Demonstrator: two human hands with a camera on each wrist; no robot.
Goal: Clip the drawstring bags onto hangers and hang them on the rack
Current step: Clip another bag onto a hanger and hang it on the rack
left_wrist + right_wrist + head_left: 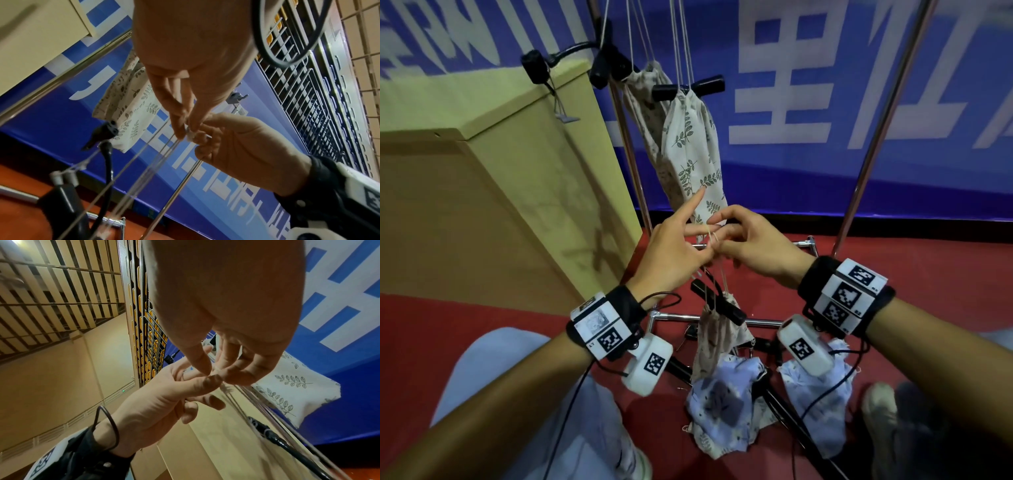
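Two leaf-print bags (690,150) are already hanging by their strings at the left end of the rack (873,144), each with a black clip hanger (688,88) at its neck, so part of the job looks done.

Both hands are meeting in front of those bags, low between the rack's two uprights. The left hand (674,253) is pinching the strings (714,236) of a third bag between thumb and middle fingers, with the index finger sticking straight out. The right hand (753,246) is curling its fingertips around the same knotted end, thumb against forefinger. The strings are running taut down to the third bag (717,337), which is dangling below the hands with a black hanger (719,301) clipped across its top. To me this one seems clipped and only waiting to be looped onto the top rail, which is out of view.

On the red floor (421,325) by the rack's base rail, two blue bags (726,401) are lying crumpled among spare black hangers (794,421); those appear to be still unclipped and unhung.
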